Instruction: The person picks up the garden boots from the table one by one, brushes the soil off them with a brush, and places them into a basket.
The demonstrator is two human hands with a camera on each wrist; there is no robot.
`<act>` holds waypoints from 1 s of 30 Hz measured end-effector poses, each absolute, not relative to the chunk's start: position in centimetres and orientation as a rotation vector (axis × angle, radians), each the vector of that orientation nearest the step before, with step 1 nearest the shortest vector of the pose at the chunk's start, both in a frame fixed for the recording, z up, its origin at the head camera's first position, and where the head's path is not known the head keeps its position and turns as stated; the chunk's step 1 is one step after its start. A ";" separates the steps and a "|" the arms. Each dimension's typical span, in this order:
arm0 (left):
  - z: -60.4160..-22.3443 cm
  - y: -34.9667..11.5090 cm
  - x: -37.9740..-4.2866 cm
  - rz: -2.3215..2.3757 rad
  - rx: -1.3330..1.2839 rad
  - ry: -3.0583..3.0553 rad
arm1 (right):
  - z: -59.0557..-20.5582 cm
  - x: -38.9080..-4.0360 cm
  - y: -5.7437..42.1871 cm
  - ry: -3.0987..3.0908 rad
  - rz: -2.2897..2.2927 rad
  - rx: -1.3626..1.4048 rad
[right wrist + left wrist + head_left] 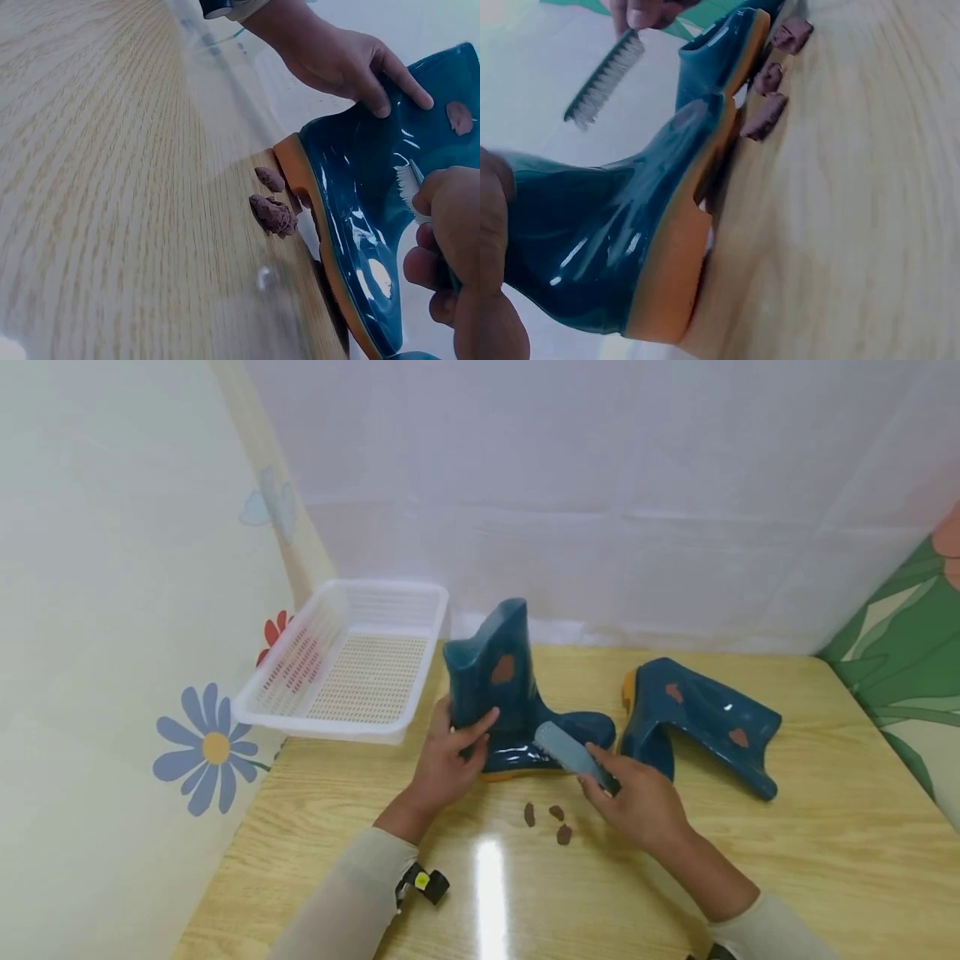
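A dark teal rain boot (487, 702) with an orange sole stands upright on the wooden table, toe to the right. My left hand (453, 756) grips its shaft low at the back, thumb across the side. A brown patch (503, 668) sticks to the shaft above the thumb. My right hand (645, 797) holds a blue-grey brush (566, 749) by one end, close to the boot's ankle. Its pale bristles face the boot in the right wrist view. In front of the sole lie three brown lumps, one of them a larger lump (274, 216).
A second teal boot (708, 714) lies on its side at the right, with two brown patches on its shaft. At the back left stands a white perforated plastic basket (352, 727). A pale cloth wall (570, 527) closes off the table's far edge.
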State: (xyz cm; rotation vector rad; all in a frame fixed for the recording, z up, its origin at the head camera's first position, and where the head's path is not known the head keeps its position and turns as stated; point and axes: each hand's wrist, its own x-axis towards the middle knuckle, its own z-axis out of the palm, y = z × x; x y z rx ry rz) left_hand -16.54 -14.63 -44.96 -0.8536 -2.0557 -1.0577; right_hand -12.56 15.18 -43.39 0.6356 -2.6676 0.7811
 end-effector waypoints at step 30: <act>-41.7 -15.5 -15.9 -1.073 -0.958 -2.020 | -42.5 -12.8 15.0 -2.394 0.819 0.754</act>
